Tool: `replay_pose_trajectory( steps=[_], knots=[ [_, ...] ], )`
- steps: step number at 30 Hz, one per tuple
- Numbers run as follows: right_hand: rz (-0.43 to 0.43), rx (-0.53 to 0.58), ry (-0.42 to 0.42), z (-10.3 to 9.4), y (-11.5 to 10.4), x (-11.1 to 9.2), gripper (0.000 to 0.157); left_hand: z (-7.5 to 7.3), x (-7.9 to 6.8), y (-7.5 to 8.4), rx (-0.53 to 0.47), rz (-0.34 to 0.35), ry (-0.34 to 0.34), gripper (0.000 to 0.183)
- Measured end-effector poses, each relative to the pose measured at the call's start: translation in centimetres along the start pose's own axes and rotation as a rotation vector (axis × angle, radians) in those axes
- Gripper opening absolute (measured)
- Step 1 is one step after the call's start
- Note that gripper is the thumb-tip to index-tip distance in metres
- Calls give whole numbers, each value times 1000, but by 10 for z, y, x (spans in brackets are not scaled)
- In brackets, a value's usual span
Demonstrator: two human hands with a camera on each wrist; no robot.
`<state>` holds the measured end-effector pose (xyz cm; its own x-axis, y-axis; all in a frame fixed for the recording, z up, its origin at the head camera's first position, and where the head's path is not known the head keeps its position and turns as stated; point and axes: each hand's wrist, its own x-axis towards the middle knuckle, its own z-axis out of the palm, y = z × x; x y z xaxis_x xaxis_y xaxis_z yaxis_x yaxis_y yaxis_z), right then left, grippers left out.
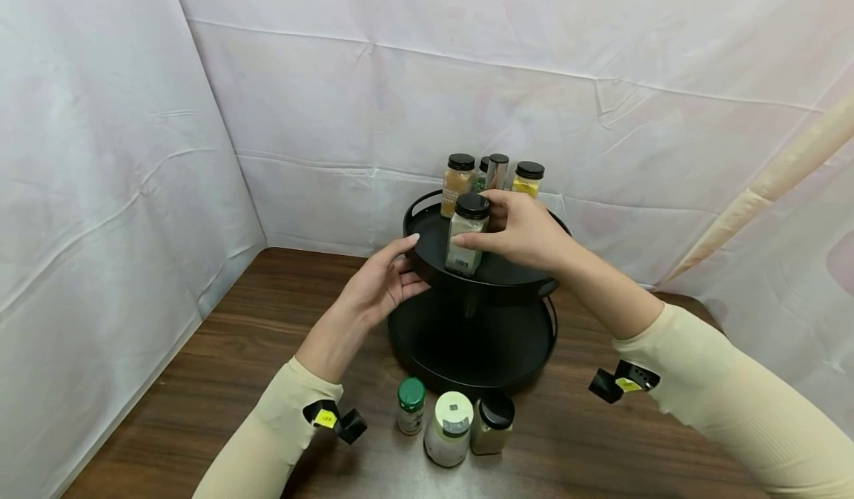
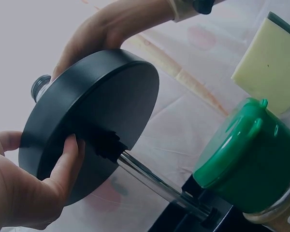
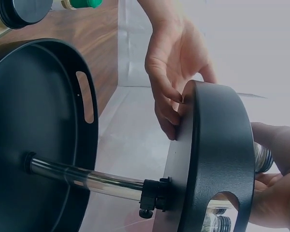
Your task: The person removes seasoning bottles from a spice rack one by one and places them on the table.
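Note:
A black two-tier round stand has an upper tray (image 1: 430, 236) joined by a metal pole (image 3: 111, 183) to a wider lower tray (image 1: 434, 336). My left hand (image 1: 376, 284) holds the upper tray's left rim, thumb at the top edge and fingers beneath, as the left wrist view also shows. With my right hand (image 1: 530, 228) I grip a square glass spice jar (image 1: 465, 243), black-lidded with pale contents. It stands upright at the front of the upper tray, thumb on its near side; its far side is hidden by the hand.
Behind that jar, the upper tray bears an orange-tan jar (image 1: 457, 187), a yellow jar (image 1: 526, 180) and a shiny cylinder (image 1: 497, 173). In front of the stand are a green-capped shaker (image 1: 411, 406), a pale-lidded bottle (image 1: 449, 432) and a black-lidded jar (image 1: 492, 428). White cloth hangs behind.

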<state>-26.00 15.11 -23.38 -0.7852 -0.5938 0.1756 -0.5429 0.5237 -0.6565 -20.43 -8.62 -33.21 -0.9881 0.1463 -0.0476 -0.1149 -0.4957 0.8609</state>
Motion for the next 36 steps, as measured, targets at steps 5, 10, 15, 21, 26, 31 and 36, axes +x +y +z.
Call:
replay_pose_trajectory(
  steps=[5, 10, 15, 21, 26, 31, 36],
  knots=[
    [-24, -9, 6, -1, 1, 0, 62, 1, 0, 0, 5, 3, -4, 46],
    [-39, -13, 10, -1, 1, 0, 60, 1, 0, 0, 9, 1, -2, 47],
    [-47, -1, 13, -1, 2, 0, 59, 1, 1, -1, 13, -1, 2, 47],
    [-46, 15, 5, -2, 2, -1, 55, 1, 2, -2, 10, -1, 6, 45],
    [-46, 12, 10, -2, 2, -1, 54, 3, 2, -1, 10, -2, 9, 46],
    [-53, 22, 13, -2, 2, -1, 54, 4, 1, 0, 8, 0, 10, 45],
    [-66, 37, 14, -2, 2, -1, 53, 4, 0, 0, 6, -2, 10, 46]
  ],
)
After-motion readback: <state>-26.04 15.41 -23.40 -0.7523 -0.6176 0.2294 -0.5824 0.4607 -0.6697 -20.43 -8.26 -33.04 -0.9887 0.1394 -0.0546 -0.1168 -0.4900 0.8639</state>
